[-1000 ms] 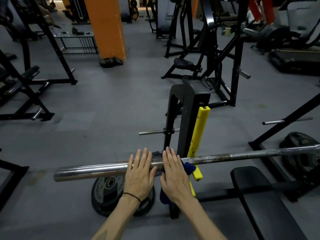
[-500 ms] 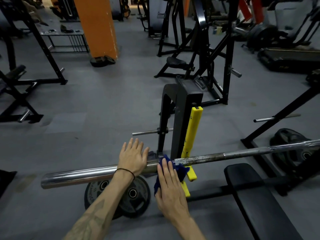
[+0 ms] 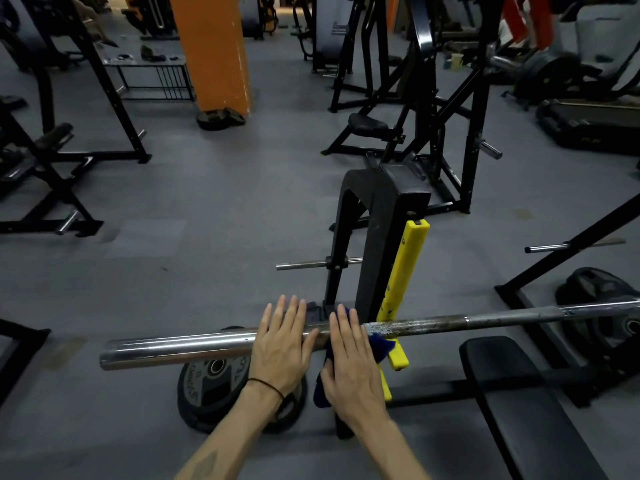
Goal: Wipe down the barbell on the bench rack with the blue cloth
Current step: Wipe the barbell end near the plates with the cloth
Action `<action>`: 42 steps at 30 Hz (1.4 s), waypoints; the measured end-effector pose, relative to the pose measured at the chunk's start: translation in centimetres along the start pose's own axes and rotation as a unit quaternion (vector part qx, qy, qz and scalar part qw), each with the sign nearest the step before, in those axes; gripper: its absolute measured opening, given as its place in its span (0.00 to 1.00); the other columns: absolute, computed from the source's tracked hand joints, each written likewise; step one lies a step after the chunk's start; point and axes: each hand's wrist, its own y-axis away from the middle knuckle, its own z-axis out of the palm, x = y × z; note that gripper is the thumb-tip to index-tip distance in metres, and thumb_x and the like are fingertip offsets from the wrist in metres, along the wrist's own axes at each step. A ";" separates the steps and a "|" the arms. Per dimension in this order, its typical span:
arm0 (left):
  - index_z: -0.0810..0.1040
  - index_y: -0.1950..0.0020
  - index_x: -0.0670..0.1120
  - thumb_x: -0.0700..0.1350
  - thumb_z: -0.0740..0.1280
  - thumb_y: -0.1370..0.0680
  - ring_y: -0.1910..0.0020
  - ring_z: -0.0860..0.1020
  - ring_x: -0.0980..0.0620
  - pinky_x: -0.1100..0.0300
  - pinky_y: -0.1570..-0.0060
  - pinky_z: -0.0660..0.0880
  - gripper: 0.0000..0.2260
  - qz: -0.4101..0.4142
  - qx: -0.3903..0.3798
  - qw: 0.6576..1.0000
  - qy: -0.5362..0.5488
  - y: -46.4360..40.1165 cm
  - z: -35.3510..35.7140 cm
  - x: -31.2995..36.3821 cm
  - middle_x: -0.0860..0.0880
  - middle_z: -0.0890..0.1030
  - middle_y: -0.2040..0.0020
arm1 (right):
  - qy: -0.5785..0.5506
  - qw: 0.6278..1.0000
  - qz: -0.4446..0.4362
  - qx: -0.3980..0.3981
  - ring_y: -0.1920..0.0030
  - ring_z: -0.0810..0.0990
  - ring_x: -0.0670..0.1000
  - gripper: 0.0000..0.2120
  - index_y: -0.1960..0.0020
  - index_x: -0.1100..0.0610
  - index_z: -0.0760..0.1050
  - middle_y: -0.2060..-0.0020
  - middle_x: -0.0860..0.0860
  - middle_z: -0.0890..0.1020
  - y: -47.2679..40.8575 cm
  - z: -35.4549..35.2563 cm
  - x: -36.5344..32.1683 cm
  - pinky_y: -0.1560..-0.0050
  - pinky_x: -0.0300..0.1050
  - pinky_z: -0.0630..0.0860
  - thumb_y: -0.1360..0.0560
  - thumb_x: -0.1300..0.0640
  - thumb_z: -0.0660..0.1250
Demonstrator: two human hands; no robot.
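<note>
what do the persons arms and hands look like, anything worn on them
Both forearms are bare, with no sleeves and no gloves. The left hand has a thin dark band round its wrist, and a faint dark marking, perhaps a tattoo, shows on that forearm. The right hand and its wrist show no band, watch or ring.

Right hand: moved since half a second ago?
Yes. Against the yellow rack guard, the right hand has slid forward across the barbell on the blue cloth, not sideways.

Dim indoor light, cool cast, glare streak on barbell (image 3: 180, 348) sleeve, soft focus, wide-angle bending at edges
</note>
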 end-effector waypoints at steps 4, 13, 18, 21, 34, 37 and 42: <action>0.66 0.22 0.45 0.63 0.41 0.18 0.21 0.60 0.45 0.45 0.21 0.54 0.33 -0.032 -0.044 0.998 -0.009 -2.3 -0.8 -0.7 0.44 0.67 0.23 | 0.013 1.000 0.005 0.004 0.17 0.51 0.57 0.38 0.17 0.62 0.56 0.17 0.56 0.55 -0.2 0.4 -0.2 0.21 0.55 0.55 0.25 0.57 0.61; 0.76 0.30 0.45 0.60 0.41 0.18 0.24 0.67 0.43 0.46 0.25 0.61 0.33 -0.048 -0.011 0.998 0.029 -6.1 -2.8 -1.0 0.43 0.73 0.27 | 0.032 0.999 0.002 0.006 0.17 0.53 0.57 0.36 0.17 0.62 0.57 0.17 0.56 0.56 0.6 0.3 -0.2 0.23 0.55 0.58 0.24 0.57 0.59; 0.76 0.30 0.44 0.57 0.46 0.15 0.26 0.69 0.44 0.44 0.26 0.62 0.28 0.013 0.011 1.000 0.020 -0.8 -1.1 1.4 0.44 0.75 0.28 | 0.011 1.000 0.008 0.024 0.17 0.54 0.57 0.34 0.18 0.62 0.59 0.17 0.57 0.58 0.4 0.5 -0.1 0.22 0.55 0.59 0.24 0.57 0.59; 0.72 0.27 0.43 0.57 0.45 0.15 0.24 0.66 0.44 0.43 0.26 0.61 0.27 0.015 0.004 1.000 0.006 -0.4 0.1 1.3 0.44 0.71 0.26 | -0.002 1.000 0.006 0.027 0.17 0.53 0.57 0.35 0.18 0.62 0.59 0.17 0.57 0.58 0.4 0.6 -0.1 0.22 0.55 0.58 0.24 0.57 0.60; 0.55 0.18 0.48 0.57 0.39 0.17 0.19 0.46 0.50 0.49 0.20 0.43 0.29 -0.052 -0.055 0.996 0.045 -7.2 -1.6 -0.6 0.48 0.52 0.18 | 0.003 1.000 0.014 -0.017 0.17 0.51 0.56 0.48 0.16 0.59 0.53 0.16 0.55 0.54 -0.3 0.4 0.2 0.20 0.54 0.56 0.31 0.66 0.71; 0.57 0.19 0.46 0.54 0.44 0.14 0.19 0.49 0.47 0.48 0.20 0.45 0.25 -0.066 -0.048 0.996 0.021 -7.8 -2.1 -0.7 0.46 0.55 0.18 | -0.026 0.999 0.013 -0.029 0.16 0.47 0.55 0.56 0.16 0.58 0.49 0.16 0.53 0.49 0.2 0.2 0.6 0.20 0.54 0.55 0.38 0.77 0.68; 0.62 0.20 0.45 0.59 0.37 0.18 0.19 0.53 0.47 0.49 0.21 0.46 0.32 -0.043 -0.016 0.998 0.030 -5.5 -1.8 0.2 0.45 0.59 0.19 | -0.092 0.995 -0.013 -0.044 0.17 0.42 0.49 0.59 0.15 0.54 0.44 0.16 0.46 0.43 0.4 -1.7 2.2 0.22 0.44 0.62 0.39 0.85 0.59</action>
